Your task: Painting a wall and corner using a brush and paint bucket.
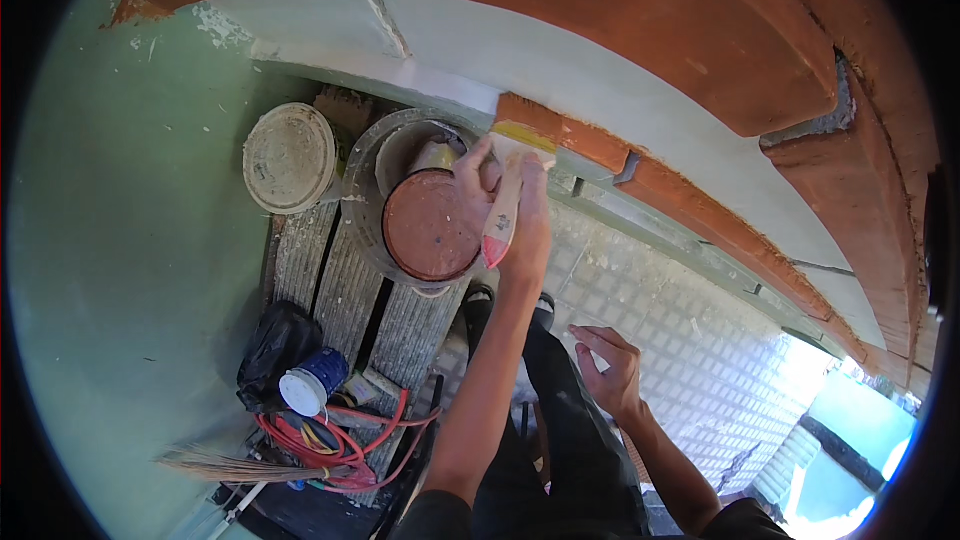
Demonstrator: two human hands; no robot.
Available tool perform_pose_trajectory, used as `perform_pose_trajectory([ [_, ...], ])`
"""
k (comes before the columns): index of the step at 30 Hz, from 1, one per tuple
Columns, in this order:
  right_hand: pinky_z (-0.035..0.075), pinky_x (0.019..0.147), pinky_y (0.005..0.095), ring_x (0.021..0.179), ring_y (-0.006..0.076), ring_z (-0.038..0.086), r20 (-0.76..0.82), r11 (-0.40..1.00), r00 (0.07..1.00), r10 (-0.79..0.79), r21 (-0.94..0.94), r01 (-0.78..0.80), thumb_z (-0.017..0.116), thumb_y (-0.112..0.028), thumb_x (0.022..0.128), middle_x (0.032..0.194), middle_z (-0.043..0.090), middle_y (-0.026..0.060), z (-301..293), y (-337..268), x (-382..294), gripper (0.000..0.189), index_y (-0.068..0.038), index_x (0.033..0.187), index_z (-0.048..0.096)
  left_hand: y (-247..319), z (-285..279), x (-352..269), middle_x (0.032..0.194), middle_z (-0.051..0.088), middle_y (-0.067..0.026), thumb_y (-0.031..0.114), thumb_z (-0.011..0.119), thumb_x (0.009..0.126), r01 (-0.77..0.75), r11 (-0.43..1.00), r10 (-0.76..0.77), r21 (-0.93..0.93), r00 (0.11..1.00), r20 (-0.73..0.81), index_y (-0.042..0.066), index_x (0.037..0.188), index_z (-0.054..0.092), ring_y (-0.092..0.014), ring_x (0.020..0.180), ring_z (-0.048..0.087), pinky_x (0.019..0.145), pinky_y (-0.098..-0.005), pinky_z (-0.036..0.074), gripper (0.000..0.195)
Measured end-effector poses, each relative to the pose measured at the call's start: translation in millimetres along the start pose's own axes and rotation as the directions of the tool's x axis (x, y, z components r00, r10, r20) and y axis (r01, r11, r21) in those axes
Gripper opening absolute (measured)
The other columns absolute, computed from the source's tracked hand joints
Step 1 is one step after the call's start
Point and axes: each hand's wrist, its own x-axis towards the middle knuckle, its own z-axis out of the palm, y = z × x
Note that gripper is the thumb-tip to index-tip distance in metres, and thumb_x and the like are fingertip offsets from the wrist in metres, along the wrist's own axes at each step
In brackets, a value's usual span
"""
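Observation:
My left hand [536, 191] grips a wide flat paintbrush [504, 217] with a pale wooden handle and a red tip. Its brown-coated bristles press on a narrow ledge [585, 141] of the wall. To the right of the brush the ledge is reddish brown, to the left it is pale. Just left of that hand is a round pot of reddish-brown paint [427, 229], set in a large translucent bucket [364, 236]. Lower down, my right hand [611, 371] hangs over the floor with its fingers apart and holds nothing.
A lidded pail [290, 157] stands on a slatted wooden bench [296, 262] against the green wall [127, 240]. Farther along lie a black plastic bag [274, 349], a blue tub [322, 375], a red hose [337, 450] and a straw broom [240, 465]. Brown-painted mouldings [600, 30] curve overhead.

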Motion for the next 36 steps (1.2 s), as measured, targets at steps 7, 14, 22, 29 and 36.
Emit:
perform_pose_trajectory([
  [7,0.059,0.079,0.0339,0.087,0.027,0.074,0.072,0.994,0.993,0.098,0.036,-0.1,0.063,0.006,0.085,0.105,0.075,0.0176,3,7,-18,0.033,0.0,0.116,0.075,-12,13,-49,0.075,0.059,0.0031,0.002,0.066,0.093,0.228,0.951,-0.114,-0.21,0.887,0.448,-0.002,0.122,0.057,-0.004,0.069,0.055,0.062,-0.0213,0.046,0.03],
  [14,0.059,0.078,0.0328,0.085,0.0247,0.074,0.073,0.993,0.993,0.095,0.058,-0.099,0.062,0.006,0.085,0.104,0.075,0.0177,3,16,-18,0.033,0.001,0.115,0.075,12,-1,22,0.114,0.063,-0.0181,0.0,0.063,0.093,0.343,0.856,-0.249,-0.387,0.929,0.274,-0.004,0.127,0.05,-0.024,0.096,0.069,0.082,-0.0389,0.065,0.037],
  [22,0.058,0.08,0.0322,0.086,0.0254,0.074,0.055,0.976,0.979,0.195,0.086,-0.199,0.062,0.008,0.085,0.103,0.075,0.0189,-9,10,-23,0.03,0.003,0.112,0.075,-9,-5,29,0.102,0.064,-0.0122,0.006,0.064,0.097,-0.041,0.98,0.026,-0.196,0.997,-0.079,-0.004,0.129,0.054,-0.018,0.089,0.066,0.072,-0.0322,0.06,0.035],
  [29,0.058,0.084,0.0337,0.093,0.0288,0.075,0.101,0.965,0.963,0.25,0.06,-0.257,0.063,0.008,0.086,0.105,0.076,0.0204,-8,3,-26,0.026,0.004,0.109,0.076,-6,22,-60,0.08,0.068,-0.0031,0.009,0.067,0.096,0.229,0.954,-0.132,-0.196,0.903,0.41,0.001,0.122,0.065,-0.007,0.069,0.06,0.064,-0.0224,0.049,0.027],
  [36,0.059,0.082,0.0334,0.092,0.0281,0.075,0.106,0.967,0.966,0.234,0.08,-0.243,0.064,0.006,0.086,0.105,0.076,0.0194,-7,9,-29,0.026,0.002,0.109,0.076,-2,-5,26,0.089,0.069,-0.0056,0.0,0.06,0.096,0.337,0.83,-0.144,-0.446,0.9,0.412,-0.004,0.123,0.06,-0.011,0.077,0.067,0.073,-0.0264,0.057,0.027],
])
